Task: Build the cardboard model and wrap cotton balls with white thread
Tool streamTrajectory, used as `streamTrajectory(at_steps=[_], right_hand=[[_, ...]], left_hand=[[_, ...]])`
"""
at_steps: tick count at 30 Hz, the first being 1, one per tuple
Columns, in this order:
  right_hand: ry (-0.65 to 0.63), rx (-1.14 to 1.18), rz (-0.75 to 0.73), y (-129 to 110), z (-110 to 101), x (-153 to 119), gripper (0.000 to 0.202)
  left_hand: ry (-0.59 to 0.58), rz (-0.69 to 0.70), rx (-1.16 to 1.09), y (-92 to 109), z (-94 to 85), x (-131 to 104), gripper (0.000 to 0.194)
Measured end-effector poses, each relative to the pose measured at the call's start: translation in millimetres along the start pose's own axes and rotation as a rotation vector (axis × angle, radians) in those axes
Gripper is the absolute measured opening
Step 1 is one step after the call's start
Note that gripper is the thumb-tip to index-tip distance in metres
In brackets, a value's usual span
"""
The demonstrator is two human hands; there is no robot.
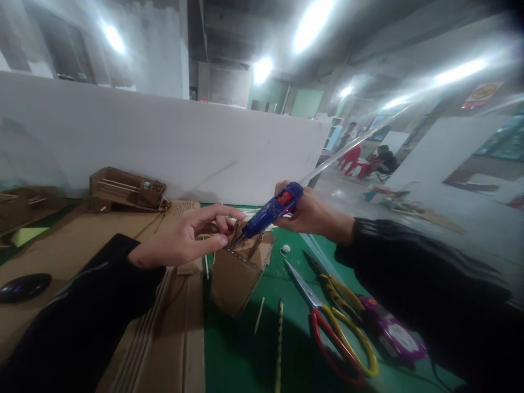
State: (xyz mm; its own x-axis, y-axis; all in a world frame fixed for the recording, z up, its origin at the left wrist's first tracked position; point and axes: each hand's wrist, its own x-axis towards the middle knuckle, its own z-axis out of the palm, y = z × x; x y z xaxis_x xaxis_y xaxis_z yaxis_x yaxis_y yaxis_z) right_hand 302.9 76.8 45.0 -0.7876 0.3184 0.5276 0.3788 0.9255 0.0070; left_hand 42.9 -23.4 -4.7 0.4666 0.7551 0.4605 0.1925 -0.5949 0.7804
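Observation:
My right hand (317, 215) is wrapped round a blue hot glue gun (262, 215) with a red inner part. A long clear glue stick (352, 144) sticks out of its back end toward the upper right. The gun's nozzle points down into the top of a small cardboard box (235, 281) with several inner pieces. My left hand (188, 237) grips the box's upper left edge, thumb on the near side and forefinger reaching over the far side. Its other fingers are curled and partly hidden. Whether the nozzle touches the cardboard cannot be made out.
Scissors (313, 303) with red and yellow handles, yellow-handled pliers (341, 289), a purple tape measure (395, 333) and a thin twisted rod (280, 344) lie on the green mat (229, 349). Left are cardboard sheets (176, 338), a mouse (25, 287) and a cardboard model (126, 191). A white partition (164, 136) stands behind.

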Motion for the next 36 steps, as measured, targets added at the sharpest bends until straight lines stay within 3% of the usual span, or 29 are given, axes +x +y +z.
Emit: streamTrajectory(at_steps=[36], right_hand=[[-0.020, -0.044, 0.015, 7.4, -0.8, 2.2, 0.016]], left_hand=[[-0.010, -0.071, -0.017, -4.0, -1.9, -3.2, 0.042]])
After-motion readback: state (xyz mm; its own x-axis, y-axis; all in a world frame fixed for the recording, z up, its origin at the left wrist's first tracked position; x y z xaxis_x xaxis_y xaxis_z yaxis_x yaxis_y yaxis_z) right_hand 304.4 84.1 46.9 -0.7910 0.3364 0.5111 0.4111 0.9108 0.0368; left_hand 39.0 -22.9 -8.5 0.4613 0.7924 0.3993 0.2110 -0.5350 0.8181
